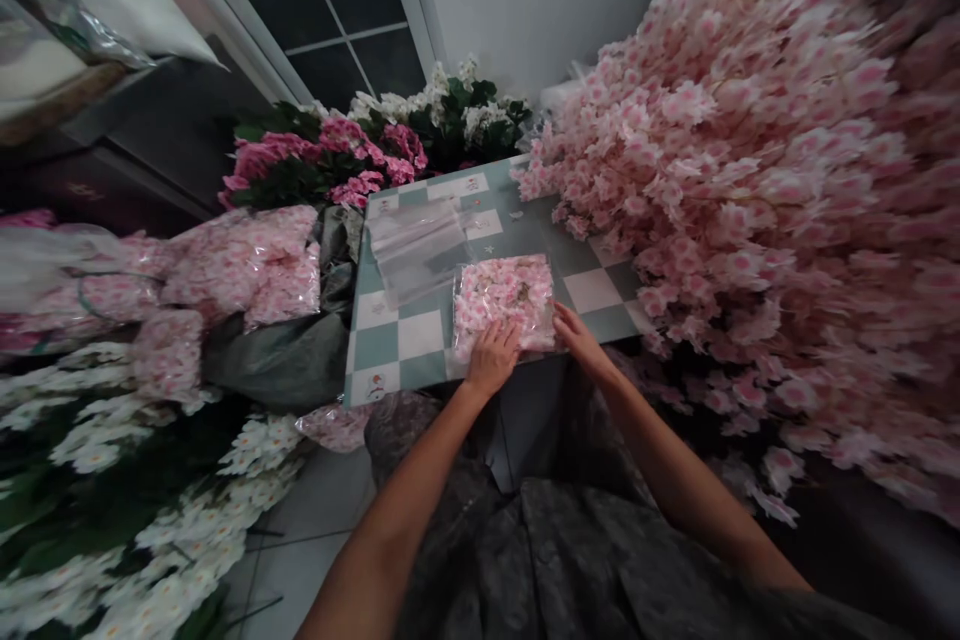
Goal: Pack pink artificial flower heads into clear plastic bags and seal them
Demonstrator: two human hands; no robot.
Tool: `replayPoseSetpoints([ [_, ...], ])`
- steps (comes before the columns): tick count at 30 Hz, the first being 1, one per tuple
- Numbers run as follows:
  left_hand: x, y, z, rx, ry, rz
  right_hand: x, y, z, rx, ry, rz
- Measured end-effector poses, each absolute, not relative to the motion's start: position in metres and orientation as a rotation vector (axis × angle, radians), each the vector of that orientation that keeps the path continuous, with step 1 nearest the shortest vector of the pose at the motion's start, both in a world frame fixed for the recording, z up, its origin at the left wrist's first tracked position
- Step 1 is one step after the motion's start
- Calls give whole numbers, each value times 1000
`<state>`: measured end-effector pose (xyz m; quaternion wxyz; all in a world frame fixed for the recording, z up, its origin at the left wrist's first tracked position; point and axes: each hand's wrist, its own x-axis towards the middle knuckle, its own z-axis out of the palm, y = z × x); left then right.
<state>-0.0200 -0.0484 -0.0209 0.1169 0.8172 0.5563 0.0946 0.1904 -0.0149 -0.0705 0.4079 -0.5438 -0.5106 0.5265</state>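
Observation:
A clear bag packed with pink blossoms lies flat near the front edge of the checked table. My left hand rests on the bag's lower part, palm down with the fingers spread. At the bag's right side is my right hand, its fingers stretched out along the edge; whether they press on the plastic is hard to tell. Behind and to the left of the bag, flat clear plastic bags lie on the table in a stack.
Tall pink blossom branches crowd the table's right side. Dark pink flowers and white flowers stand behind it. Filled bags of pink blossoms are piled at the left, above white flowers. A loose filled bag sits below the table.

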Motion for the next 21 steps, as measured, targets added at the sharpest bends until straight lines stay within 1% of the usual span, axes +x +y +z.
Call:
replayPoseSetpoints([
  [2,-21,-58,-7,2279,1590,469,199,-25,-70,-1333,-1003,1472],
  [5,-26,-76,27,1955,1584,890,209,-32,-67,-1307,-787,1505],
  [8,-39,-85,66,1405,1583,1311,208,-33,-56,-1218,-868,1488],
  [10,-51,-83,87,1046,1496,1449,204,-33,-45,-1095,-978,1522],
  [12,-64,-77,97,810,1422,1427,200,-32,-32,-950,-1017,1611],
  [14,-74,-71,93,708,1404,1322,197,-33,-21,-871,-966,1701],
  [17,-84,-65,65,692,1373,1275,197,-34,-17,-911,-849,1766],
  [21,-86,-61,13,554,1452,1277,200,-37,-35,-1028,-705,1860],
])
